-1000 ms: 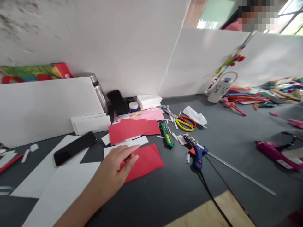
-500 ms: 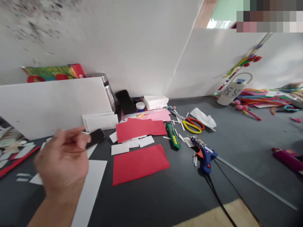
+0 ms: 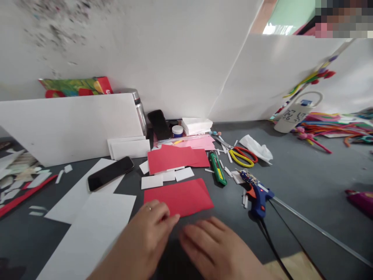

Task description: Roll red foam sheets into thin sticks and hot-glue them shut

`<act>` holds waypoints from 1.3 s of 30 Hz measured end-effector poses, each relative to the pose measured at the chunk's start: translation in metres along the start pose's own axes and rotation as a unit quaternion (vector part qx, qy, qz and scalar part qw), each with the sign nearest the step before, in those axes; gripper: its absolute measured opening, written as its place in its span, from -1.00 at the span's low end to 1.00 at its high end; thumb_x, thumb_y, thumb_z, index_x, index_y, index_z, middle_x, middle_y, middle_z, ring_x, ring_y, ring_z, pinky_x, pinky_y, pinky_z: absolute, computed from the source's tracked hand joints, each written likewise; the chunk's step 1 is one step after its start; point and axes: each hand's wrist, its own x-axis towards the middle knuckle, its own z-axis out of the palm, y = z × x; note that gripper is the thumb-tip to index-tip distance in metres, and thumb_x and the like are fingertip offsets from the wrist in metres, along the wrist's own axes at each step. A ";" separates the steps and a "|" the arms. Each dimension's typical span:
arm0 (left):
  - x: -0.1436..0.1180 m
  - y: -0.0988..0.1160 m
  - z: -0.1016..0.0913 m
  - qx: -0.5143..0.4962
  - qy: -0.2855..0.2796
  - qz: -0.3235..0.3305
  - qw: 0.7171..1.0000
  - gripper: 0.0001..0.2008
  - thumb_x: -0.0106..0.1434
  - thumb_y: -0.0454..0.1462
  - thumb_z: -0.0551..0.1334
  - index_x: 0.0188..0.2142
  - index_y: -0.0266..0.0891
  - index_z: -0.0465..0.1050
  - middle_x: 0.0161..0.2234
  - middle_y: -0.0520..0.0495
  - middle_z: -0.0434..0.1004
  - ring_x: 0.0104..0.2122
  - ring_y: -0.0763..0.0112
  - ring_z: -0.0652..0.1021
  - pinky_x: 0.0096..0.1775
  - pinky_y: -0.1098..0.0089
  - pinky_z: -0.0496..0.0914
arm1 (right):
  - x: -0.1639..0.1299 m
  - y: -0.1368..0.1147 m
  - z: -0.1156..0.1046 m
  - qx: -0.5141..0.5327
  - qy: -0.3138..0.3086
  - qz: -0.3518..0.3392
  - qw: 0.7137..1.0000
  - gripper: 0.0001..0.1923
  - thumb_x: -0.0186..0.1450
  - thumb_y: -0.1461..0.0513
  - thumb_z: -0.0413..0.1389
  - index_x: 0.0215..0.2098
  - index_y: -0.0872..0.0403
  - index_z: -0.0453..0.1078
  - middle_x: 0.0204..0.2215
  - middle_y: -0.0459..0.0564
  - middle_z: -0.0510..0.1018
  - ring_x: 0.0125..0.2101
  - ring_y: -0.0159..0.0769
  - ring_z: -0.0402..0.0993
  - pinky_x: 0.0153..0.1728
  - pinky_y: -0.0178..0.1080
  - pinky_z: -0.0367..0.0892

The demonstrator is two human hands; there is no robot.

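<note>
My left hand [image 3: 153, 233] is over the near left corner of a red paper sheet [image 3: 177, 196], its fingers curled in towards the thumb. Whatever the fingertips hold, if anything, is hidden. Beside it, just below the sheet's near edge, my right hand [image 3: 211, 245] has its fingers stretched out and holds nothing visible; motion blurs it a little. Beyond the sheet lie small white card pieces [image 3: 152, 181] and more red paper [image 3: 170, 158]. White paper [image 3: 90, 233] lies left of my left hand, with a black phone [image 3: 110, 174] above it.
To the right lie a green cutter [image 3: 218, 169], scissors [image 3: 243, 157] and a blue glue gun [image 3: 259, 198] with a long glue stick and a cable. A white board [image 3: 72, 128] leans at the back left. A white bottle [image 3: 294, 116] stands near pipe cleaners [image 3: 335, 124].
My left hand has moved from the phone, at the left, rightward and down to the red sheet. My right hand has come into view. The camera view has shifted slightly.
</note>
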 end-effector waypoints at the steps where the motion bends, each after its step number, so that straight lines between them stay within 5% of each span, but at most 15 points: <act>1: -0.005 0.003 0.010 0.061 -0.005 0.022 0.998 -0.65 0.36 -0.43 0.01 -0.03 -0.19 0.50 -0.34 -0.11 0.49 -0.34 0.27 0.47 -0.28 0.26 0.42 | 0.008 0.004 -0.015 -0.079 0.015 0.013 0.997 -0.45 0.36 0.21 0.09 0.30 0.09 0.22 0.12 0.20 0.47 0.05 0.04 0.43 0.04 0.08 0.39; 4: -0.018 0.006 0.034 0.171 0.012 0.057 0.984 -0.67 0.36 -0.36 0.07 0.06 -0.24 0.46 -0.31 -0.11 0.53 -0.33 0.19 0.48 -0.26 0.18 0.42 | 0.021 0.013 -0.034 -0.204 0.045 -0.003 0.978 -0.47 0.33 0.21 0.10 0.26 0.12 0.27 0.05 0.13 0.53 -0.03 -0.05 0.46 -0.01 0.01 0.38; 7: -0.023 0.004 0.045 0.212 -0.010 0.021 0.977 -0.60 0.35 -0.34 0.14 0.18 -0.27 0.36 -0.13 -0.12 0.56 -0.19 0.14 0.49 -0.14 0.12 0.41 | 0.024 0.017 -0.030 -0.229 0.032 -0.001 0.973 -0.47 0.36 0.18 0.09 0.28 0.09 0.24 0.10 0.06 0.50 0.02 -0.09 0.41 0.05 -0.01 0.27; 14: -0.025 0.002 0.050 0.229 -0.007 -0.002 0.973 -0.63 0.38 -0.27 0.16 0.16 -0.28 0.37 -0.06 -0.16 0.56 -0.11 0.15 0.49 -0.07 0.16 0.40 | 0.033 0.013 -0.021 -0.234 0.048 0.025 0.971 -0.59 0.42 0.13 0.06 0.21 0.06 0.31 0.04 0.06 0.53 -0.02 -0.14 0.41 0.05 -0.03 0.21; 21: -0.034 0.006 0.061 0.260 -0.002 -0.034 0.965 -0.62 0.42 -0.23 0.10 0.18 -0.25 0.37 0.01 -0.19 0.54 -0.04 0.13 0.49 -0.02 0.14 0.41 | 0.033 0.012 -0.017 -0.243 0.060 0.054 0.967 -0.48 0.36 0.00 0.15 0.21 0.02 0.31 0.06 0.06 0.51 0.04 -0.06 0.39 0.06 0.04 0.25; 33: -0.038 0.011 0.067 0.298 0.016 -0.021 0.954 -0.62 0.42 -0.28 0.07 0.18 -0.32 0.37 -0.01 -0.20 0.57 -0.05 0.15 0.52 -0.02 0.22 0.41 | 0.013 0.002 -0.017 -0.284 0.098 -0.042 0.953 -0.57 0.48 0.10 -0.06 0.16 0.18 0.39 0.19 0.01 0.47 0.14 -0.20 0.37 0.08 -0.15 0.33; 39: -0.040 0.012 0.070 0.305 0.018 -0.025 0.952 -0.61 0.42 -0.29 0.06 0.17 -0.34 0.38 -0.01 -0.20 0.57 -0.05 0.14 0.53 -0.03 0.20 0.42 | 0.014 0.005 -0.009 -0.293 0.101 -0.015 0.951 -0.49 0.47 0.01 -0.07 0.17 0.18 0.37 0.24 0.04 0.39 0.22 -0.16 0.28 0.21 -0.09 0.16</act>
